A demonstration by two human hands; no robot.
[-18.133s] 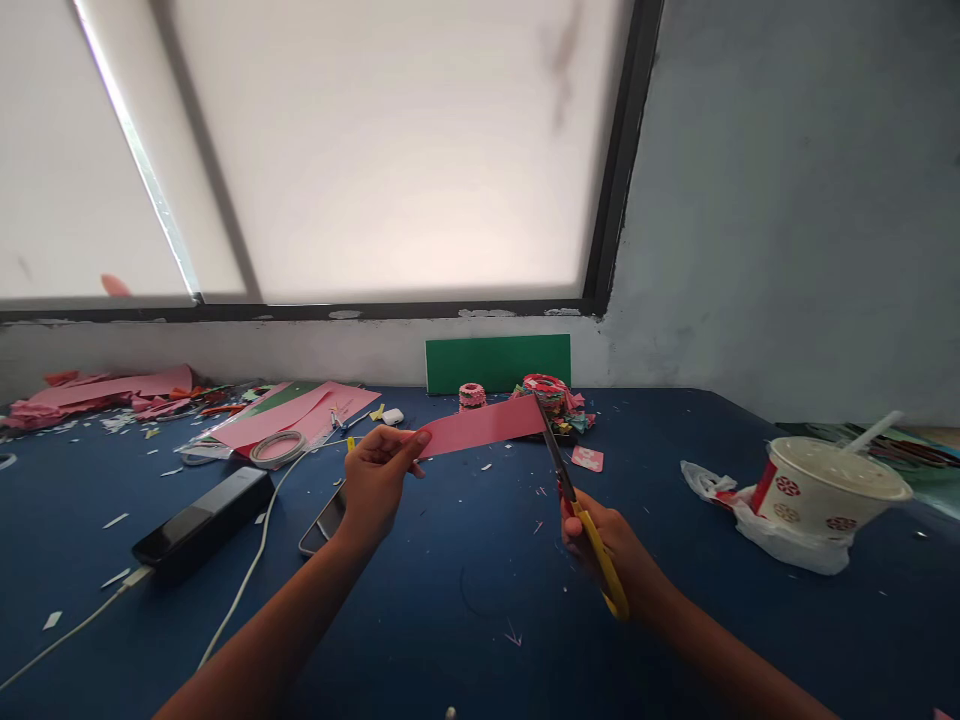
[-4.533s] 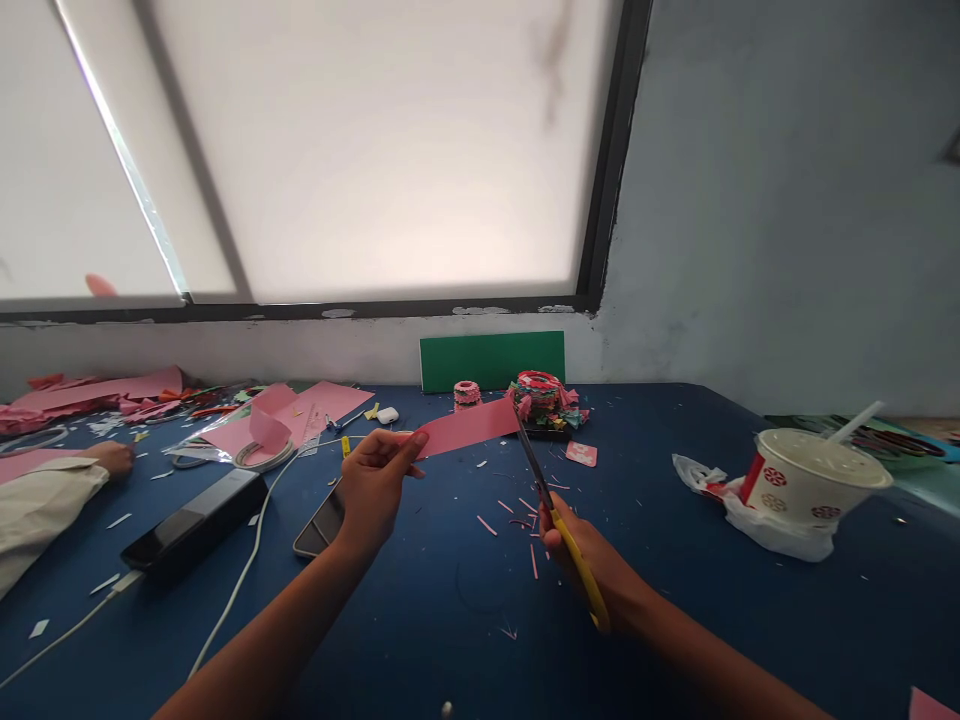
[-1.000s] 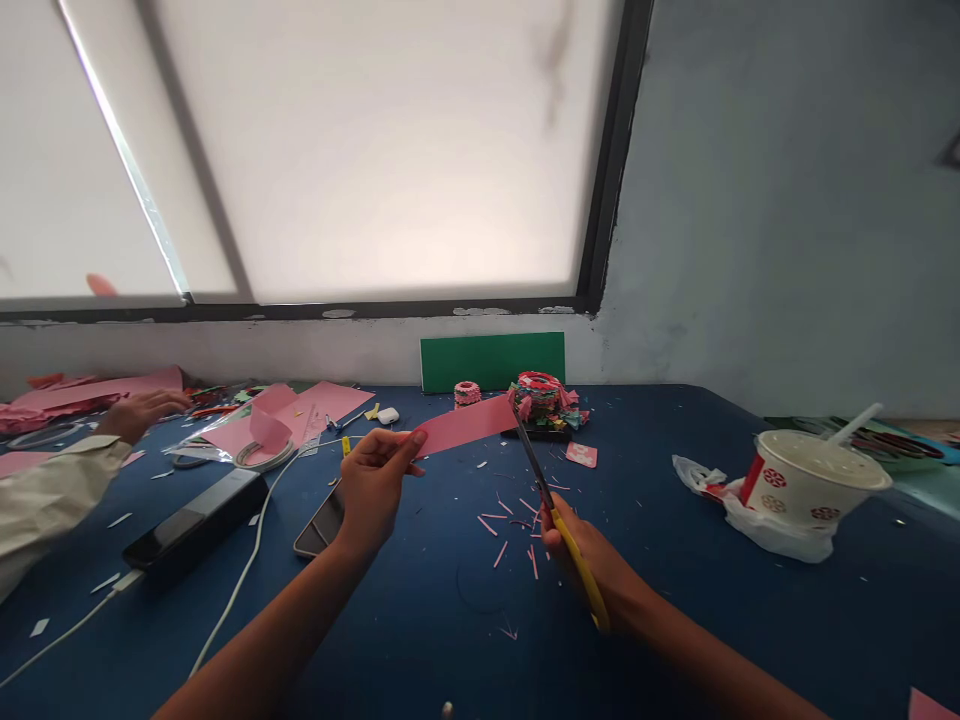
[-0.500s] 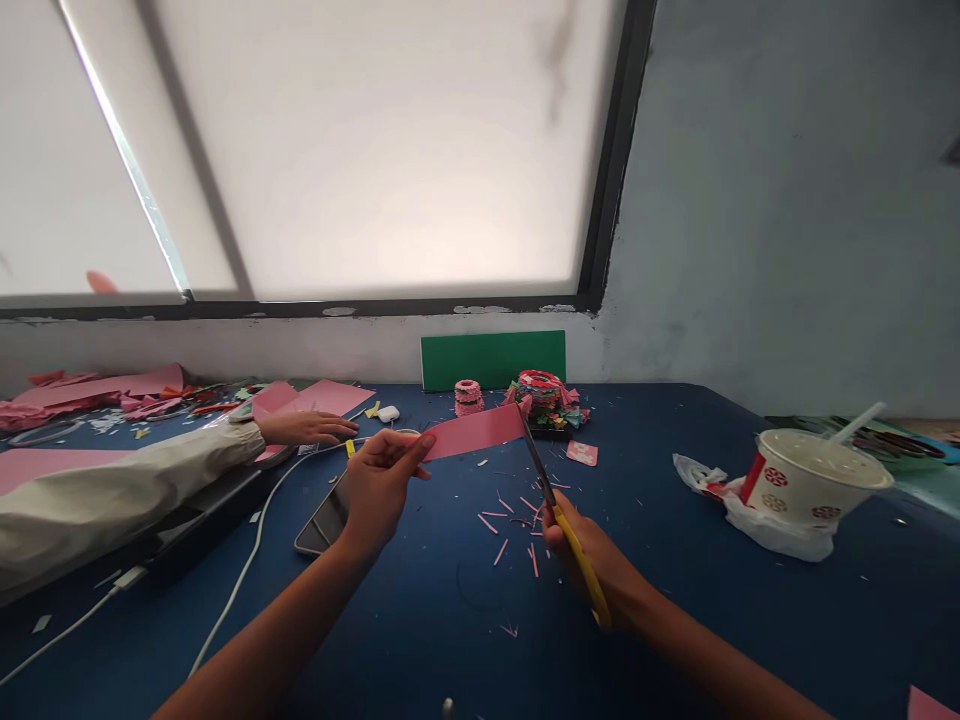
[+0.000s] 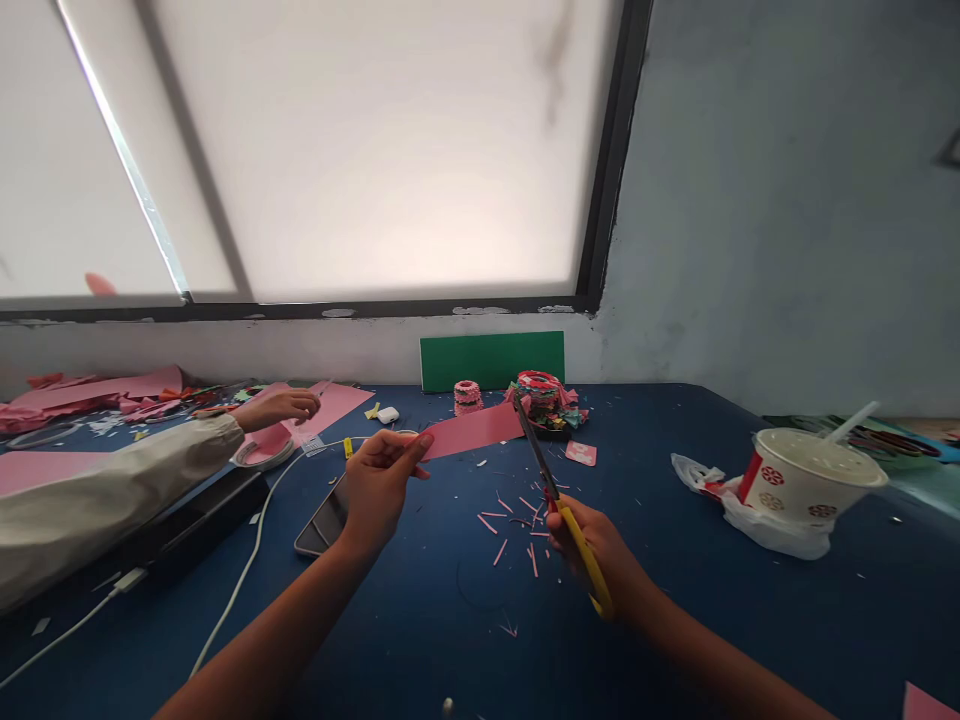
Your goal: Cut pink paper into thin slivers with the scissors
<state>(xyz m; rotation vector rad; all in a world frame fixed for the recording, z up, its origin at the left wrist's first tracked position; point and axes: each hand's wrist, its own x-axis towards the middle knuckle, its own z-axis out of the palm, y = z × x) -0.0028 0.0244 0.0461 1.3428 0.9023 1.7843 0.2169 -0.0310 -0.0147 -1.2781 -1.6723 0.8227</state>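
A strip of pink paper (image 5: 476,432) is pinched at its left end between the thumb and fingers of my left hand (image 5: 381,480). My right hand (image 5: 596,545) grips a pair of yellow-handled scissors (image 5: 577,550). The dark blades point up and meet the right end of the strip; how far they are apart is hard to make out. Thin pink paper slivers (image 5: 501,552) lie scattered on the blue table below. Behind the strip stand a small pink fringed paper roll (image 5: 468,396) and a larger multicoloured paper piece (image 5: 541,395).
Left, a co-worker's hand (image 5: 281,407) in a pale sleeve reaches over pink paper (image 5: 341,402). A phone (image 5: 319,525) lies beside my left wrist, near a white cable (image 5: 255,550). At right is a tub with a straw (image 5: 810,480). A green board (image 5: 491,360) leans against the wall.
The co-worker's hand has lifted and drawn left, uncovering a tape roll. My right hand and the scissors have shifted very slightly; the strip stays in my left hand.
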